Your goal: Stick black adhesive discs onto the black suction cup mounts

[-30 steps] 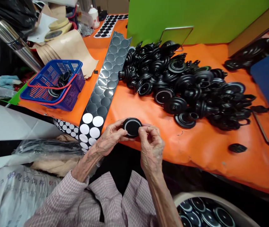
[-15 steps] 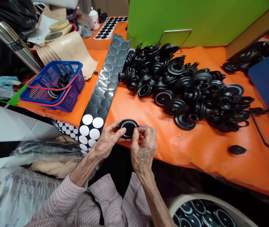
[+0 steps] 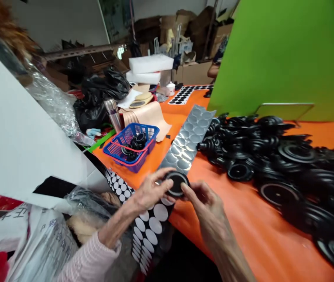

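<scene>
An orange-covered bench [image 3: 228, 199] is running back toward a green panel [image 3: 284, 55] and stacked cardboard [image 3: 193, 72]. A round black disc [image 3: 178, 182], showing a pale ring, is hovering over the sticker strip [image 3: 189, 135]; fingers of the left hand [image 3: 151, 192] and right hand [image 3: 209, 203] are clamping its rim. Bare orange is lying open between strip and black parts pile [image 3: 268, 152].

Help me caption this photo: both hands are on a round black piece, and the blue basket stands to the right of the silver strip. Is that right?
Not quite: in the head view, the blue basket stands to the left of the silver strip. Both the left hand and right hand are on the round black piece.
</scene>
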`<state>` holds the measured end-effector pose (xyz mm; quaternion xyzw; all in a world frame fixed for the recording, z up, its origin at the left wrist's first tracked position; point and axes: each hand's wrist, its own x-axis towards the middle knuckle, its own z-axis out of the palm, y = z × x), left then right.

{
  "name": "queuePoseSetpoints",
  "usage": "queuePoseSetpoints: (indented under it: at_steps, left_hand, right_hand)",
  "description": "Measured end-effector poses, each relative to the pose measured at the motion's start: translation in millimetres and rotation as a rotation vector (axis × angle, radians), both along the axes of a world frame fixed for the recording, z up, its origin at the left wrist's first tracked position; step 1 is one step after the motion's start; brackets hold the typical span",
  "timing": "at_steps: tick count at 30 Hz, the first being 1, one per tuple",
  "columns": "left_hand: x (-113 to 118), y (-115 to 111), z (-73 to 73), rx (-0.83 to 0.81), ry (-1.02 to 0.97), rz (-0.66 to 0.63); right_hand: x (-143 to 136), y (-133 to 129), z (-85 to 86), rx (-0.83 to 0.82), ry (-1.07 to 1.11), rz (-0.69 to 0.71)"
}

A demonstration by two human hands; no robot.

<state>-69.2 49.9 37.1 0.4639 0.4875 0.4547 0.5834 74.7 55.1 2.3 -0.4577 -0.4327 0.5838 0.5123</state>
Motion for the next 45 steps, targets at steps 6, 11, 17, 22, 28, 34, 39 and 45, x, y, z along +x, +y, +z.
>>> queuePoseSetpoints:
  at_steps: [6,11,17,22,28,34,39,45]
  left_hand:
    - [-72.7,23.0,76.2,0.295,0.596,0.405]
    - [-72.8,-15.6,7.1,0.084,0.718,0.235]
    - [-45.3,0.5,-49.8,-0.218,0.419,0.204]
    - [-39.3,13.4,-37.6,-0.255,0.155,0.015]
    - [-37.9,8.3,-51.8,-0.197,-0.145,0.027]
    - [-43.8,10.8,-57.5,-0.140,0.161,0.058]
    - [-20.8,-0.5,-32.6,0.062,0.615,0.267]
    - [28.6,-14.4,-16.7,-0.148,0.310,-0.114]
  right_hand:
    - [-79.1,77.0,65.7,0.176,0.335,0.067]
    - [-49.4,43.8,20.5,0.350,-0.205,-0.048]
    - [-23.6,-26.9,-60.1,0.390,-0.633,-0.114]
    - [-36.6,-16.4,-54.9,0.463,-0.683,-0.125]
    - [-47.8,-0.5,-46.1,0.500,-0.731,-0.192]
    - [-31.9,5.9,-46.8,0.454,-0.654,-0.289]
    - [-6.0,-18.8,-39.5,0.489,-0.688,-0.316]
    - [8.5,-58.8,-35.5,0.433,-0.498,-0.214]
